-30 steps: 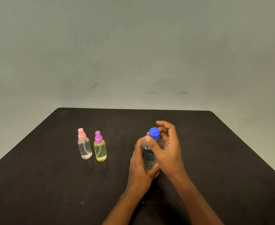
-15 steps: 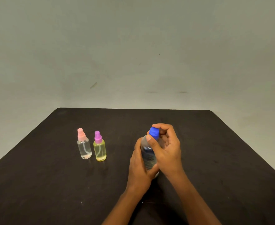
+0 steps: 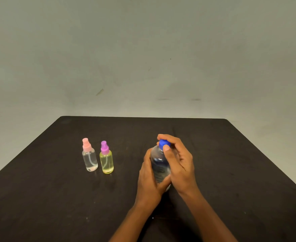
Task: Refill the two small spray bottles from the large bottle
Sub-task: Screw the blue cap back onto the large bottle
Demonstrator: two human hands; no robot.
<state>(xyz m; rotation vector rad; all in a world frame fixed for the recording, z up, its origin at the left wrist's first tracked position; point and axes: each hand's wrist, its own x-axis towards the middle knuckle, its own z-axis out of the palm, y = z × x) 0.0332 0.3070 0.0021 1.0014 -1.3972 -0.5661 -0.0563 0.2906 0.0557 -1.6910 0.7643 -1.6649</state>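
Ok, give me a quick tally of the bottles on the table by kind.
Small spray bottles: 2, pink-topped spray bottle and purple-topped spray bottle
Large bottles: 1, large bottle with blue cap
Total: 3

Spray bottles [image 3: 98, 157] stand left of large bottle [image 3: 159, 165].

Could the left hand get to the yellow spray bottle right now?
Probably, but not freely: the left hand grips the large bottle, so it must let go first. Only bare table lies between it and the yellow spray bottle.
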